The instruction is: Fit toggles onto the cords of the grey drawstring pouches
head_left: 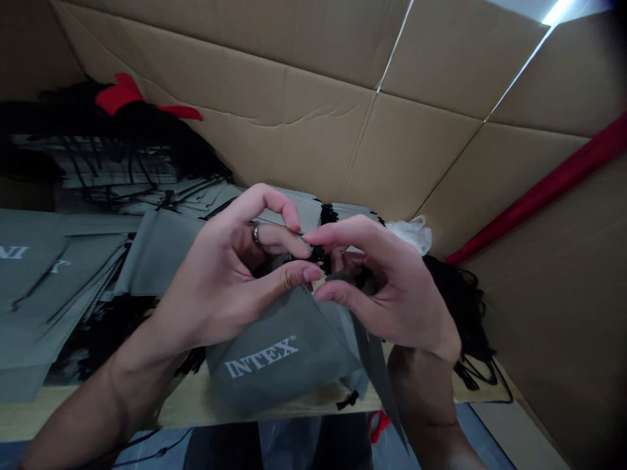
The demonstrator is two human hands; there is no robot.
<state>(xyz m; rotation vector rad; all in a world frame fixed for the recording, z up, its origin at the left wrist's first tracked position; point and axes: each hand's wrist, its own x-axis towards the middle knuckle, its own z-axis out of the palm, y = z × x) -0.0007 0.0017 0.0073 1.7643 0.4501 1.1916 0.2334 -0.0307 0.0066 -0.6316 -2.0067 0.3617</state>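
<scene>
A grey drawstring bag (304, 343) printed with white INTEX letters hangs in front of me, over the edge of the wooden table. My left hand (220, 281), with a ring on one finger, pinches the bag's gathered top between thumb and middle finger; its index finger is bent above. From the other side, my right hand (392, 287) grips the top edge between thumb and fingers. Black cord (319, 256) bunches between the two sets of fingertips, partly hidden by them. A flap of grey fabric (376, 365) hangs below my right hand.
Flat grey bags (29, 281) lie piled at the left, with more stacks (117, 163) behind. Black cords (455, 300) heap at the right, near a white plastic bag (414, 234). Cardboard walls (313, 98) enclose the wooden table (196, 408); a red strip (539, 196) runs along the right.
</scene>
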